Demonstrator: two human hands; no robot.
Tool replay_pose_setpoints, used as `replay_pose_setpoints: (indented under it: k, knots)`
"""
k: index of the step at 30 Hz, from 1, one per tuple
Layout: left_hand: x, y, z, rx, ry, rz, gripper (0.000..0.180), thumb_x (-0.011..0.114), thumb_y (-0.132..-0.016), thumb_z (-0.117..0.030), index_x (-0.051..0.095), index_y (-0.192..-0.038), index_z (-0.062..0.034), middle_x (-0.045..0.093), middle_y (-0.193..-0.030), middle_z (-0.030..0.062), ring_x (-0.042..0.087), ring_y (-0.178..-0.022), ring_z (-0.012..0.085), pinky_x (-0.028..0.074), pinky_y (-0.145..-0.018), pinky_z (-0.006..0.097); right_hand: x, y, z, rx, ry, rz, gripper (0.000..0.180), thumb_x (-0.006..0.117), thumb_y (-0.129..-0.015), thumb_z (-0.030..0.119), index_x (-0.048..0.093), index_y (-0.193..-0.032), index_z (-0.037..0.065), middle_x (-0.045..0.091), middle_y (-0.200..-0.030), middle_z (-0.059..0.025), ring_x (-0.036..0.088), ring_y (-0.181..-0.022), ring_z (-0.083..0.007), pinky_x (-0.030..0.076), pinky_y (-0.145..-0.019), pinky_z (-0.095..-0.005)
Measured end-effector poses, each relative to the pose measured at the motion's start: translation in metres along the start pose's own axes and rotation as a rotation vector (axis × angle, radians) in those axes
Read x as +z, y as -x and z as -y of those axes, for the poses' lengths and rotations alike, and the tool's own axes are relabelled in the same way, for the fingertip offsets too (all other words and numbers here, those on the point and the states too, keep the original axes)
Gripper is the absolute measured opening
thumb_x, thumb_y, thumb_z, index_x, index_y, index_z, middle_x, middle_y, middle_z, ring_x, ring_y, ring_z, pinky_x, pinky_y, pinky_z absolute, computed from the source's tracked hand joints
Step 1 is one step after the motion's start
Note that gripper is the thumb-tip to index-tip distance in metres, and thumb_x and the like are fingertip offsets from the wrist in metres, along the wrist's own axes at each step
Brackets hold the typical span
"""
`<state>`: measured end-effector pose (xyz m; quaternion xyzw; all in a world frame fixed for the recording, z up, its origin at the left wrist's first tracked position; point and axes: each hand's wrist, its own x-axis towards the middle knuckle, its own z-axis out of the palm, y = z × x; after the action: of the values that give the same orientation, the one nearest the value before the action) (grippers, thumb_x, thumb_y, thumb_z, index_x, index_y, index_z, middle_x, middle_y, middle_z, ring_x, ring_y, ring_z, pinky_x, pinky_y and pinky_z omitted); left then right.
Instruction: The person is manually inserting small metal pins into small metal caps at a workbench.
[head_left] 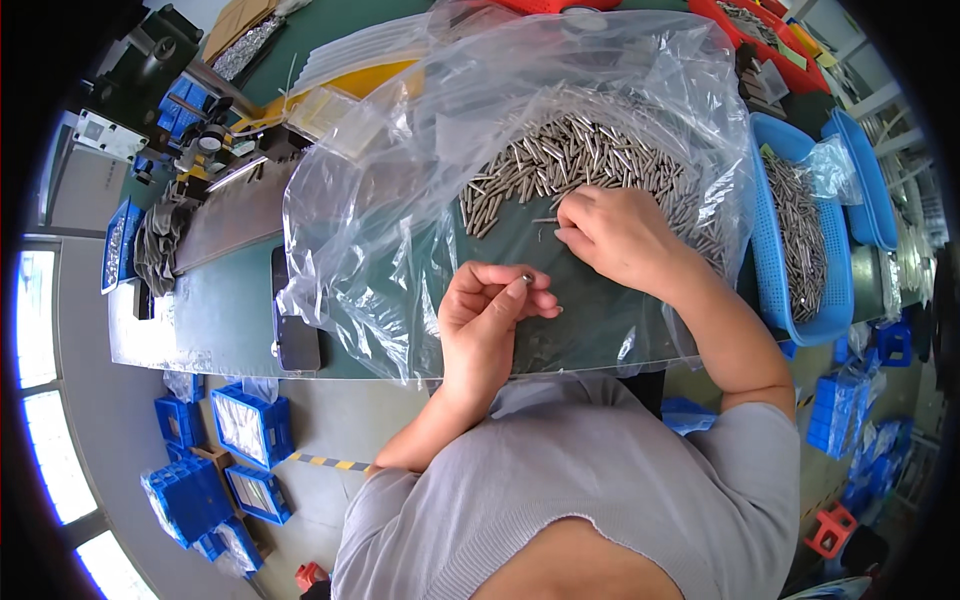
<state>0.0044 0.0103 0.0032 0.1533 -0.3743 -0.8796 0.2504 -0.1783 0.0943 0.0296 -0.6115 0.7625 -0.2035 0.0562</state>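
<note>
Head view, metal pins (545, 165), beside right hand (618, 235)

no lettering, label, number or sign can be read.

pretty packed green workbench (225, 310), big crinkly clear plastic sheet (385, 285) spread over the middle, messy heap of little metal pins (560, 160) sitting on that, dark phone (298, 343) by the near edge on the left, blue basket (763, 220) of metal bits (797, 230) off right
</note>
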Motion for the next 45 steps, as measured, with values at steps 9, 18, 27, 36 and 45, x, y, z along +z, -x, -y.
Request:
replay_pose_setpoints:
  k: [9, 18, 27, 36, 45]
  knots:
    - [0.002, -0.002, -0.001, -0.013, -0.01, -0.007, 0.007, 0.049, -0.092, 0.0, 0.049, -0.098, 0.003, 0.063, -0.096, 0.0176, 0.065, -0.08, 0.0218, 0.055, -0.074, 0.036, -0.011, 0.001, 0.012, 0.141, -1.103, 0.132, 0.009, 0.057, -0.089, 0.008, 0.057, -0.089, 0.0, 0.06, -0.081, -0.0021, 0.06, -0.076, -0.0091, 0.048, -0.069, -0.0228]
    - [0.002, 0.0, -0.002, -0.019, -0.023, -0.019, 0.007, 0.049, -0.092, 0.0, 0.049, -0.098, 0.0034, 0.063, -0.091, 0.0171, 0.065, -0.079, 0.0223, 0.055, -0.074, 0.035, -0.006, 0.001, 0.021, 0.124, -1.131, 0.175, 0.009, 0.057, -0.088, 0.006, 0.057, -0.089, -0.002, 0.062, -0.077, -0.0034, 0.06, -0.071, -0.0084, 0.048, -0.067, -0.023]
    - [0.002, 0.0, -0.001, -0.009, -0.055, -0.024, 0.006, 0.049, -0.092, 0.0, 0.049, -0.097, 0.0041, 0.063, -0.087, 0.0171, 0.065, -0.077, 0.023, 0.055, -0.074, 0.035, 0.003, 0.001, 0.024, 0.221, -1.184, 0.257, 0.008, 0.06, -0.086, 0.007, 0.058, -0.087, 0.0, 0.06, -0.077, -0.0012, 0.056, -0.072, -0.0065, 0.046, -0.067, -0.0229]
    - [-0.001, -0.001, 0.001, 0.007, 0.009, -0.001, 0.004, 0.048, -0.091, 0.001, 0.049, -0.095, 0.0025, 0.062, -0.096, 0.0183, 0.064, -0.079, 0.0217, 0.055, -0.074, 0.036, -0.02, -0.007, 0.002, 0.39, -1.596, -0.042, 0.016, 0.049, -0.089, 0.017, 0.053, -0.088, 0.002, 0.051, -0.068, -0.0018, 0.047, -0.057, -0.0076, 0.038, -0.048, -0.0201]
    - [-0.001, 0.0, 0.0, 0.0, 0.026, 0.008, 0.005, 0.048, -0.092, 0.0, 0.049, -0.096, 0.002, 0.062, -0.096, 0.0181, 0.064, -0.079, 0.0216, 0.055, -0.074, 0.036, -0.001, -0.003, -0.008, 0.139, -0.416, -0.03, 0.008, 0.066, -0.079, 0.01, 0.065, -0.085, 0.005, 0.056, -0.073, -0.0012, 0.054, -0.06, -0.0138, 0.043, -0.056, -0.0289]
